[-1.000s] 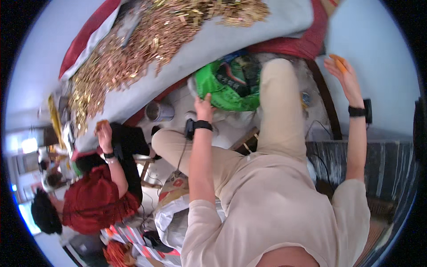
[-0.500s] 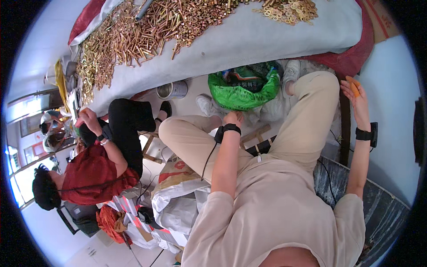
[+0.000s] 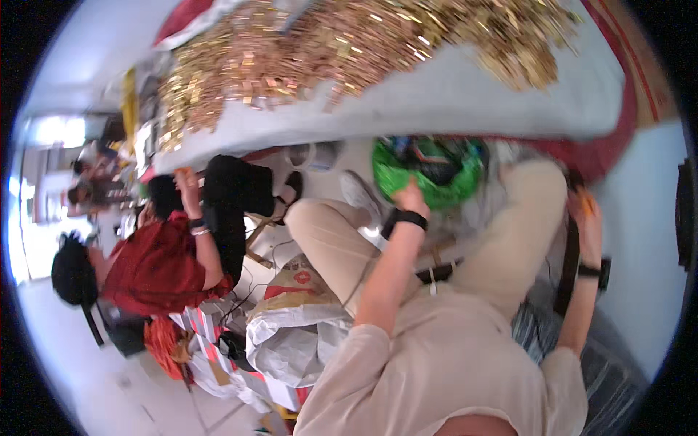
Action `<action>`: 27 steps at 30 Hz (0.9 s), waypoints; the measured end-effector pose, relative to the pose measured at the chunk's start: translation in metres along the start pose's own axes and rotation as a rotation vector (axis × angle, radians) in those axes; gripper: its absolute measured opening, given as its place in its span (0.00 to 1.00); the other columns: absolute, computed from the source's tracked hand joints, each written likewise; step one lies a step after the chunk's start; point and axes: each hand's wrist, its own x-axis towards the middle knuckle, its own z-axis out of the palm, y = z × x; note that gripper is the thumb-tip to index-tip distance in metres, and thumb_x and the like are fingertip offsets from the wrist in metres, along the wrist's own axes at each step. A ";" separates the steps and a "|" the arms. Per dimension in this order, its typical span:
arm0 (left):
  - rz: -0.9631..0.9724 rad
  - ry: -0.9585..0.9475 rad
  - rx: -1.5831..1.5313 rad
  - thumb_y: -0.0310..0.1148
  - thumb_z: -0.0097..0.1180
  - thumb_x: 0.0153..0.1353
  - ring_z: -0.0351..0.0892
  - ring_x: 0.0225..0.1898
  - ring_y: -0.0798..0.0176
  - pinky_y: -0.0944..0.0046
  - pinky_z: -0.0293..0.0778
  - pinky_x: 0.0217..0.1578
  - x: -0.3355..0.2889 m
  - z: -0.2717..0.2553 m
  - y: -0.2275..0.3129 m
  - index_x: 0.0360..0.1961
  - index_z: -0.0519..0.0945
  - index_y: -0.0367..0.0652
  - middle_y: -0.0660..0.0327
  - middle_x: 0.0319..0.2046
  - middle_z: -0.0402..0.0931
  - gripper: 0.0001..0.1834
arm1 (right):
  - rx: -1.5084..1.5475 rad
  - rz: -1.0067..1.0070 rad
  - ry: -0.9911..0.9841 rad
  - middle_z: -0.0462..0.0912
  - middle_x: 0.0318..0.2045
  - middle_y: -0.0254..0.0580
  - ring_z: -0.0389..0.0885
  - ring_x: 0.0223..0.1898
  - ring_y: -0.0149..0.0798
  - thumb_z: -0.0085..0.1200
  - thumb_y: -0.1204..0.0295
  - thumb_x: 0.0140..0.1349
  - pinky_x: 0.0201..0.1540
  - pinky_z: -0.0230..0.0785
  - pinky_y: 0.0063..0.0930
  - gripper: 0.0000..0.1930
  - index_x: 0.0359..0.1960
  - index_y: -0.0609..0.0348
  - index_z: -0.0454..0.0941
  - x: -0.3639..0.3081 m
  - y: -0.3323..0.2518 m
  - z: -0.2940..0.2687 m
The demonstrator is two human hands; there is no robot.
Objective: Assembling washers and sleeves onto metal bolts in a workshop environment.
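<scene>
My left hand (image 3: pixel 411 195) is over the near left rim of a green plastic bag (image 3: pixel 392 174), its fingers curled. Whatever it may hold is too blurred to make out. Dark, crumpled material (image 3: pixel 438 166) lies inside the bag, which stands on the floor between my feet. Out to the right, beside my knee, my right hand (image 3: pixel 586 211) is raised with its fingers stretched up. Orange covers show on its fingers, and no held thing is visible there. Both wrists wear black bands.
Brass-coloured metal parts (image 3: pixel 291 54) are heaped on the pale-covered table (image 3: pixel 465 109) ahead. A co-worker in a red top (image 3: pixel 156 265) sits at left. A metal can (image 3: pixel 320 156) stands under the table; a white sack (image 3: pixel 291 352) is by my left side.
The view has shifted, and the table and bag appear lower and further right. My left hand has moved forward to the bag's rim. The co-worker's hand has also moved.
</scene>
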 end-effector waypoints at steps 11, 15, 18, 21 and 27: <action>-0.441 -0.011 1.643 0.62 0.55 0.46 0.60 0.58 0.48 0.54 0.53 0.58 0.095 0.000 -0.102 0.61 0.44 0.27 0.42 0.59 0.55 0.57 | 0.089 0.136 -0.025 0.70 0.51 0.44 0.69 0.50 0.36 0.41 0.64 0.64 0.53 0.60 0.29 0.21 0.54 0.64 0.64 0.060 0.088 -0.046; -0.301 -0.274 1.662 0.61 0.55 0.45 0.63 0.56 0.49 0.51 0.52 0.59 0.057 0.027 -0.106 0.61 0.53 0.40 0.52 0.60 0.57 0.49 | 0.079 0.169 0.011 0.72 0.48 0.43 0.70 0.49 0.36 0.42 0.66 0.63 0.52 0.61 0.28 0.19 0.51 0.67 0.68 0.036 0.098 -0.080; -0.348 -0.548 2.379 0.57 0.52 0.49 0.65 0.54 0.49 0.46 0.53 0.57 0.119 0.003 -0.131 0.58 0.63 0.50 0.57 0.58 0.61 0.37 | 0.027 0.209 -0.038 0.72 0.49 0.43 0.70 0.49 0.36 0.41 0.66 0.63 0.51 0.61 0.28 0.19 0.51 0.67 0.67 0.055 0.081 -0.035; -0.711 -0.294 2.236 0.48 0.46 0.56 0.67 0.53 0.49 0.42 0.57 0.55 0.128 -0.007 -0.136 0.55 0.68 0.52 0.57 0.56 0.64 0.26 | 0.063 0.229 -0.093 0.72 0.49 0.43 0.70 0.49 0.36 0.42 0.66 0.63 0.51 0.62 0.29 0.19 0.51 0.66 0.67 0.054 0.078 -0.023; 0.015 -0.789 2.564 0.39 0.58 0.48 0.76 0.41 0.52 0.52 0.74 0.40 0.075 -0.029 -0.111 0.43 0.75 0.44 0.56 0.43 0.75 0.21 | 0.111 0.267 0.024 0.71 0.50 0.43 0.69 0.51 0.37 0.41 0.67 0.64 0.52 0.62 0.30 0.19 0.53 0.65 0.65 0.033 0.074 -0.032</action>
